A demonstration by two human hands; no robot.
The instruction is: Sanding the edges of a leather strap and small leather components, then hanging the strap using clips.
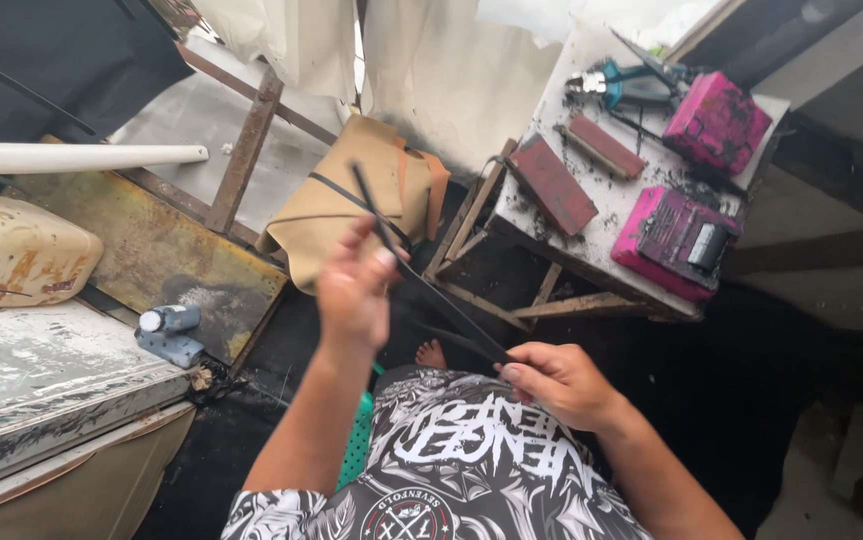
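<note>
A long thin black strip (421, 275) runs slantwise between my two hands. My left hand (353, 290) is raised and blurred, with its fingers pinched on the strip's upper part. My right hand (561, 382) grips the strip's lower end just above my lap. I sit with patterned black-and-white shorts (461, 460) over my knees, and my bare foot (431, 353) shows on the dark floor below the strip.
A small white table (601, 215) at the right carries two pink boxes (679, 240), reddish blocks (553, 185), pliers (626, 82). Tan leather pieces (351, 195) lie behind my hands. At the left are a stained jug (16, 250), a white pipe (76, 156), a small bottle (169, 320).
</note>
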